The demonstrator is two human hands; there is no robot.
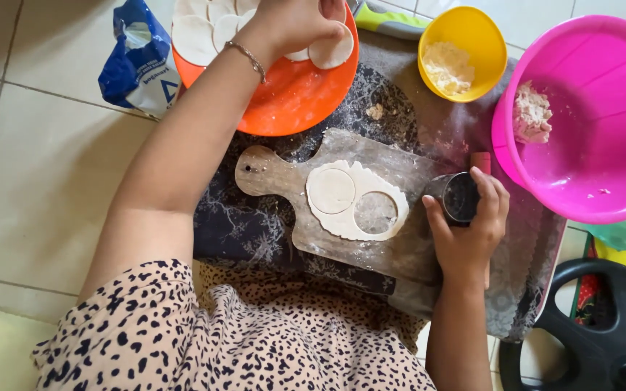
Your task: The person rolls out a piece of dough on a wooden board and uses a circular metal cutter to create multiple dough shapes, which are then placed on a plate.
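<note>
Left hand: over the orange plate, fingers pinched on a round dough disc at the plate's near-right part; thin bracelet on the wrist.
Right hand: closed around a dark round cutter, mouth tipped toward the camera, at the right end of the wooden board.
Rolled dough: flat on the middle of the board; one cut circle lying in its left half, one round hole in its right half showing the floured wood.
Board: handle with a small hole pointing left, lying on a dark patterned cloth spread on the tiled floor.
Orange plate: beyond the board, floured, with several more white discs along its far-left rim.
Yellow bowl: right of the plate, some flour inside.
Pink basin: at the right edge of the cloth, a lump of dough against its left wall.
Blue and white bag: on the tiles left of the plate, top open.
Black wheel-shaped object: near-right corner of the view, on the floor.
Spotted garment: nearest the camera, covering the person's lap.
</note>
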